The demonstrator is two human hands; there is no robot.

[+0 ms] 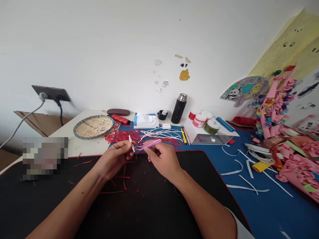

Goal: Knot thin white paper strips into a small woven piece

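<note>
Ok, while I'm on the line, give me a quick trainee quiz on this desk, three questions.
1. True or false: the black flask stands to the right of the woven tray.
2. Which of the hands grips the pink tweezers?
3. Fill in the colour: the spool beside the tray is ____.

Key: 1. true; 2. the right hand; 3. red.

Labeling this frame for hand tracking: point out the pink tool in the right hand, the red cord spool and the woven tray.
Pink plastic tool (151, 144): head view, middle of its shaft.
Red cord spool (120, 119): head view, middle of the wound cord.
Woven bamboo tray (74, 128): head view, left rim.
</note>
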